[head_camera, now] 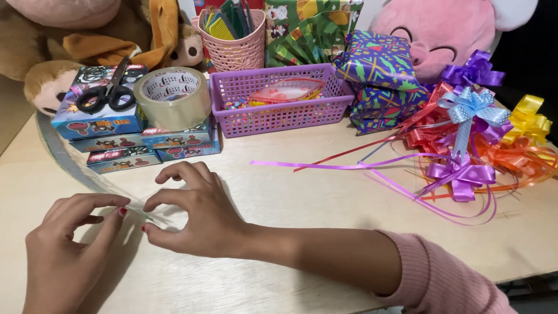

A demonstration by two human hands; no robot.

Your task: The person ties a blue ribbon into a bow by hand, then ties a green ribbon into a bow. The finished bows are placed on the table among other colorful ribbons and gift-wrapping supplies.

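My left hand (61, 256) and my right hand (195, 212) rest low on the light wooden table (325, 197), their fingertips close together. Between them they pinch a long strip of clear tape (75, 166), which curves away toward the far left edge of the table. My right arm wears a pink ribbed sleeve (447, 279). A big roll of clear packing tape (173, 97) stands on stacked printed boxes (125, 142) just beyond my hands. Black-handled scissors (109, 91) lie on the top box.
A purple mesh basket (279, 102) holds small items; a pink basket (235, 40) behind holds combs. Wrapped gifts (381, 75) stack at right beside several ribbon bows (471, 134) with trailing ribbons. Plush toys (442, 32) line the back.
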